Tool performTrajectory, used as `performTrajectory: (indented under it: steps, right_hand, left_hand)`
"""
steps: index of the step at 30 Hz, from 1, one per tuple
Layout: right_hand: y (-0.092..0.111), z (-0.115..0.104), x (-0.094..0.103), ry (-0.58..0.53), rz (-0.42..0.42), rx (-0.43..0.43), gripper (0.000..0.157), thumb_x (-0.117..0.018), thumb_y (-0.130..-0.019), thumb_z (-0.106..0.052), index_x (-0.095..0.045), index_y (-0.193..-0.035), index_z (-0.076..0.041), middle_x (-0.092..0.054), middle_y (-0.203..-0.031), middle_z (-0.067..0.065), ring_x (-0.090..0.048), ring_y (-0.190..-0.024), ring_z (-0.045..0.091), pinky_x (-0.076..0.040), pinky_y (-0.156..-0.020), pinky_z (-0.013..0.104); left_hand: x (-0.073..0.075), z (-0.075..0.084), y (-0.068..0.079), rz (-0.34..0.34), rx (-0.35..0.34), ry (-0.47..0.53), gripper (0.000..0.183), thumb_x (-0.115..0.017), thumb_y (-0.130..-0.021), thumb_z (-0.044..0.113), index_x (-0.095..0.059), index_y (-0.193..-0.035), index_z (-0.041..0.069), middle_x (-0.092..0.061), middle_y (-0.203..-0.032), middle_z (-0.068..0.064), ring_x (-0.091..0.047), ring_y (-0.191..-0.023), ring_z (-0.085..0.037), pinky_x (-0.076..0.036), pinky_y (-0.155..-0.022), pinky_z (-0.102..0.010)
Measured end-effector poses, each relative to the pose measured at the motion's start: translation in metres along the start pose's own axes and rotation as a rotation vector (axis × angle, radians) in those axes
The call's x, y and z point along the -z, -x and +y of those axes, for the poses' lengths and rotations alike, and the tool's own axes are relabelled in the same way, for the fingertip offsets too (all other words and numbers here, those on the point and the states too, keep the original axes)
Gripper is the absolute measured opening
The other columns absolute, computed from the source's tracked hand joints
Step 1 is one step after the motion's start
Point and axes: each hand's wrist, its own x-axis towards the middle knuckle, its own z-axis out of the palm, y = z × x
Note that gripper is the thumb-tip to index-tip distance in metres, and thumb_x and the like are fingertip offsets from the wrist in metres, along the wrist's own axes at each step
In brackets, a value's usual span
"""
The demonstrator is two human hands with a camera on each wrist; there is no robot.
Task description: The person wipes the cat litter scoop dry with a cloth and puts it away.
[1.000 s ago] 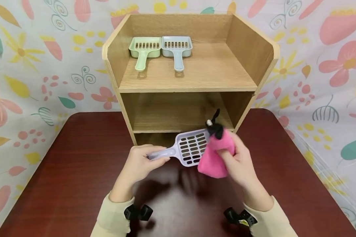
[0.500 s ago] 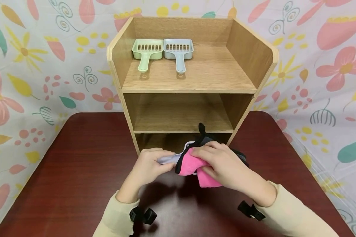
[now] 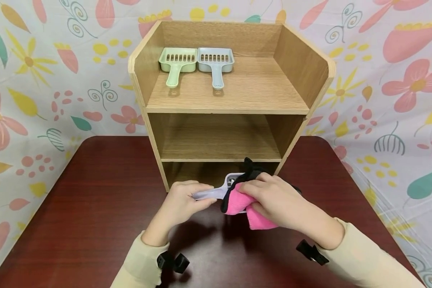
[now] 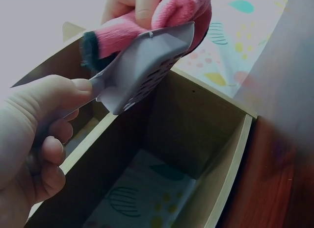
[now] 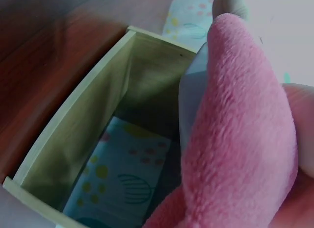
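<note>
My left hand (image 3: pixel 181 206) grips the handle of a pale lilac slotted litter scoop (image 3: pixel 214 194), held out over the table in front of the shelf. A pink cleaning cloth with black edging (image 3: pixel 236 200) is bunched in my right hand (image 3: pixel 279 202), whose fingers pinch it against the scoop's head. Most of the head is covered by cloth in the head view. From the left wrist, the scoop (image 4: pixel 140 66) shows its slotted underside, with pink cloth (image 4: pixel 181 10) folded over the far rim. Fuzzy cloth (image 5: pixel 240 130) fills much of the right wrist view.
A wooden shelf unit (image 3: pixel 227 110) stands behind the hands. On its top board lie a green litter scoop (image 3: pixel 178 60) and a blue litter scoop (image 3: pixel 216 60), side by side at the left. The dark red table (image 3: pixel 93 200) extends to both sides.
The right hand has turned over and brought the cloth from the scoop's right edge onto its head, covering most of the slots. Since half a second ago, the cloth has slid slightly right.
</note>
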Motion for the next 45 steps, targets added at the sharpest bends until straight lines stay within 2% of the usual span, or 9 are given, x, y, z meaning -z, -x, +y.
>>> performTrajectory:
  steps: [9,13,19,24,28,36,45]
  right_hand:
    - [0.013,0.006,-0.002,0.152,-0.006,0.019,0.033,-0.068,-0.071,-0.008,-0.066,-0.102,-0.019,-0.070,-0.100,-0.005,-0.056,-0.084,0.021,-0.046,-0.070,0.033]
    - [0.019,0.009,-0.002,0.173,-0.004,0.028,0.034,-0.065,-0.072,-0.005,-0.067,-0.103,-0.018,-0.071,-0.101,-0.001,-0.056,-0.084,0.022,-0.046,-0.069,0.033]
    - [0.019,0.008,-0.005,0.135,0.018,0.038,0.036,-0.067,-0.072,-0.003,-0.067,-0.105,-0.018,-0.070,-0.105,0.000,-0.057,-0.089,0.021,-0.047,-0.074,0.032]
    - [0.016,0.002,-0.009,0.103,0.029,0.070,0.036,-0.071,-0.074,-0.004,-0.066,-0.106,-0.019,-0.070,-0.107,-0.002,-0.057,-0.089,0.019,-0.047,-0.073,0.030]
    - [0.018,0.004,-0.011,0.101,0.044,0.074,0.036,-0.072,-0.073,-0.005,-0.066,-0.106,-0.019,-0.070,-0.107,-0.002,-0.057,-0.088,0.019,-0.047,-0.071,0.031]
    - [0.037,0.023,-0.009,-0.008,0.116,0.020,0.037,-0.062,-0.073,-0.001,-0.068,-0.108,-0.013,-0.069,-0.110,0.001,-0.058,-0.088,0.018,-0.047,-0.077,0.030]
    - [0.051,0.039,-0.015,0.001,0.092,-0.078,0.035,-0.059,-0.074,0.001,-0.067,-0.107,-0.009,-0.068,-0.105,0.000,-0.057,-0.086,0.020,-0.045,-0.080,0.030]
  left_hand:
    - [0.003,-0.001,0.004,0.004,-0.017,-0.024,0.024,-0.083,-0.065,0.008,-0.074,-0.087,0.003,-0.072,-0.077,-0.006,-0.063,-0.064,-0.011,-0.048,-0.058,-0.014]
    - [0.003,-0.002,0.005,0.004,-0.031,-0.020,0.024,-0.083,-0.065,0.005,-0.074,-0.087,0.002,-0.072,-0.076,-0.007,-0.063,-0.063,-0.012,-0.048,-0.057,-0.013]
    - [0.001,0.001,0.001,-0.016,-0.041,0.001,0.024,-0.082,-0.066,0.006,-0.074,-0.088,0.002,-0.072,-0.078,-0.006,-0.065,-0.066,-0.012,-0.050,-0.058,-0.014]
    - [-0.004,0.004,-0.003,-0.051,-0.069,-0.003,0.023,-0.083,-0.068,0.008,-0.074,-0.089,0.003,-0.072,-0.078,-0.005,-0.065,-0.066,-0.010,-0.050,-0.060,-0.015]
    - [-0.004,0.003,-0.003,-0.043,-0.078,-0.014,0.024,-0.083,-0.066,0.007,-0.074,-0.088,0.003,-0.072,-0.077,-0.005,-0.065,-0.065,-0.010,-0.050,-0.058,-0.014]
    - [0.010,-0.004,0.003,-0.023,-0.047,-0.040,0.024,-0.083,-0.065,0.005,-0.074,-0.087,0.002,-0.072,-0.077,-0.007,-0.065,-0.065,-0.012,-0.050,-0.057,-0.014]
    - [0.026,-0.008,0.008,0.031,0.009,-0.077,0.022,-0.083,-0.065,0.007,-0.075,-0.086,0.004,-0.073,-0.078,-0.005,-0.063,-0.065,-0.010,-0.047,-0.059,-0.016]
